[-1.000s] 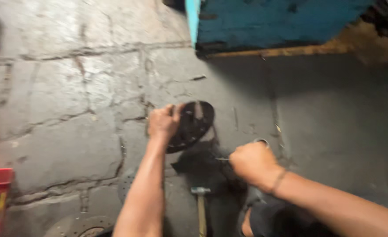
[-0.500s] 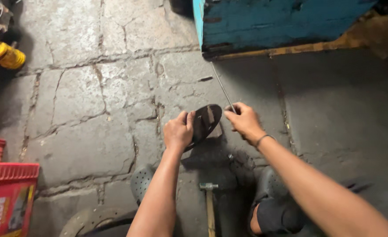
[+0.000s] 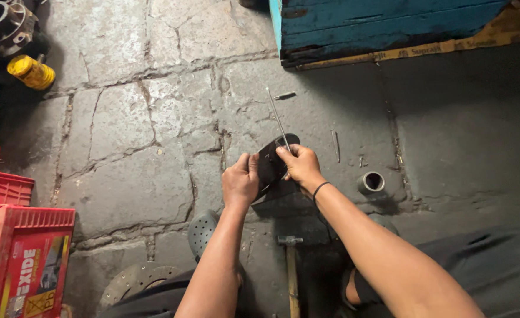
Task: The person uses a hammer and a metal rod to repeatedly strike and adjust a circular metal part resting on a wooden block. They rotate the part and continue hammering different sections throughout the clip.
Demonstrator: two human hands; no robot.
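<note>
left hand (image 3: 240, 181) & right hand (image 3: 298, 165) both grip dark round disc (image 3: 270, 165) on edge, right also pinching thin metal rod (image 3: 277, 119), hammer (image 3: 290, 268) nr below.

Red box-shaped battery (image 3: 27, 259) at near left on the stone floor, with a rectangular front label (image 3: 36, 274) in red, white lettering and a small yellow-and-black panel at its lower edge. Red plastic crate (image 3: 1, 187) just behind it, at the left edge. Yellow cylindrical container (image 3: 31, 72) lying on its side at far left. Yellow printed strip (image 3: 401, 53) along the lower edge of the blue crate (image 3: 383, 23) at far right.
</note>
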